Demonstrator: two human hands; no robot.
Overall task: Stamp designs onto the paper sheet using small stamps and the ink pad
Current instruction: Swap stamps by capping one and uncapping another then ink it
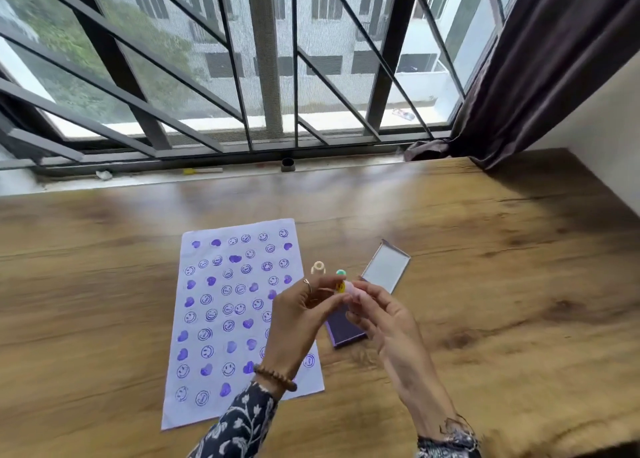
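Observation:
A white paper sheet [221,319] lies on the wooden table, covered with several purple smiley and heart prints. Both hands meet above its right edge on one small stamp [343,287] with a yellow smiley top and a pale pink body. My left hand [298,322] pinches the smiley end; my right hand [384,315] grips the pink end. Under them the purple ink pad [341,333] lies open, its lid [386,267] tilted back to the right. A cream stamp [318,268] and a teal-topped stamp [341,272] stand on the table beside the paper.
The wooden table [485,284] reaches a window sill with dark bars [270,77] at the back. A dark curtain [540,59] hangs at the back right corner beside a white wall [602,139]. A small black cap [288,164] sits on the sill.

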